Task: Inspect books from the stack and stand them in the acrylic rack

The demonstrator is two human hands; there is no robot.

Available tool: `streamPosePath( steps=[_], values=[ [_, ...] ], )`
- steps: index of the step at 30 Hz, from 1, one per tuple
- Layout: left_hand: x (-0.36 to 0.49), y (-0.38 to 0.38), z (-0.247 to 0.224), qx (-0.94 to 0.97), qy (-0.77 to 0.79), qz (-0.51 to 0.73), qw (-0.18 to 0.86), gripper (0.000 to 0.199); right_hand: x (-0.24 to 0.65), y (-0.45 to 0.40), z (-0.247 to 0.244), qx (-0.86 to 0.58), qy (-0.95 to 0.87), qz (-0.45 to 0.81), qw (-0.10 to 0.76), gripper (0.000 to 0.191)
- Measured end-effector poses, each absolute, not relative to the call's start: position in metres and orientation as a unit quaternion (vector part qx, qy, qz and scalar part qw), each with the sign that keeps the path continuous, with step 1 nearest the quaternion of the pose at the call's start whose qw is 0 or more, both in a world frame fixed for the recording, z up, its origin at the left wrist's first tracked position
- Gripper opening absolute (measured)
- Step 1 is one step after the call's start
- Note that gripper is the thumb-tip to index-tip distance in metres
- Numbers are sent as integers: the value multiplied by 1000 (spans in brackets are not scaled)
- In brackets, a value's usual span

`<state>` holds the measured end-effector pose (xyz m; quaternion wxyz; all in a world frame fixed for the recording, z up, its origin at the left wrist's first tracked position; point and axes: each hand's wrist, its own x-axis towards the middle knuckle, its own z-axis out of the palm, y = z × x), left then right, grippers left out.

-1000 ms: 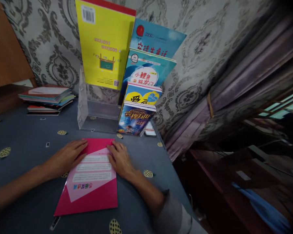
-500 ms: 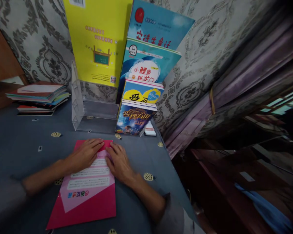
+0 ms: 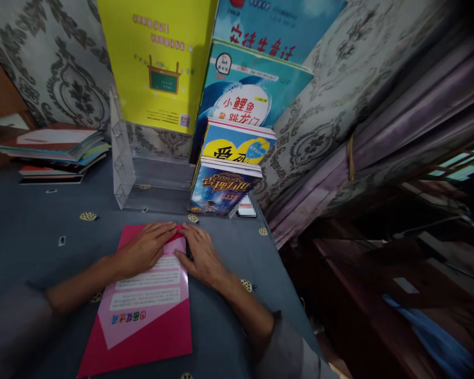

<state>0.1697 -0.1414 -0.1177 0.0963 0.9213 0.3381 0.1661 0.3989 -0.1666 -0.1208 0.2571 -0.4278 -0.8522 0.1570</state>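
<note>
A pink book [image 3: 150, 337] lies flat on the grey-blue tablecloth, its printed text upside down to me. My left hand [image 3: 148, 250] rests flat on the book's upper part, fingers stretched toward its top right corner. At the upper right edge lies my right hand [image 3: 201, 255], fingers extended and the thumb over the cover. The fingertips of both hands nearly meet near that corner. Just beyond stands a clear acrylic book rack [image 3: 120, 168], its right side filled with stepped books, the front one a dark blue book [image 3: 221, 192]. A tall yellow book [image 3: 158, 63] stands at its back left.
A stack of books and booklets [image 3: 55, 147] lies at the back left of the table [image 3: 35, 237]. Patterned wallpaper rises behind the rack. To the right hangs a purple curtain [image 3: 332, 173], and beyond the table edge is a dark reddish-brown surface with a blue cloth [image 3: 430, 331].
Both hands have slid slightly right along the book's top, toward its upper right corner. The camera view has shifted a little, with the rack appearing higher and larger.
</note>
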Motion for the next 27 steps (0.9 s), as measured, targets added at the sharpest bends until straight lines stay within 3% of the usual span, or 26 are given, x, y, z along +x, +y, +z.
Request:
streamPosePath(
  steps=[7,17,27],
  values=[
    [167,-140,-120,926,335,146,91,53,399,-163,-118,-439,-843,172,260,55],
    [166,-130,-114,935,309,153,85,49,397,-161,-111,-466,-828,183,253,36],
    [171,-137,-124,923,360,126,43,50,399,-162,-115,-449,-842,159,254,41]
  ],
)
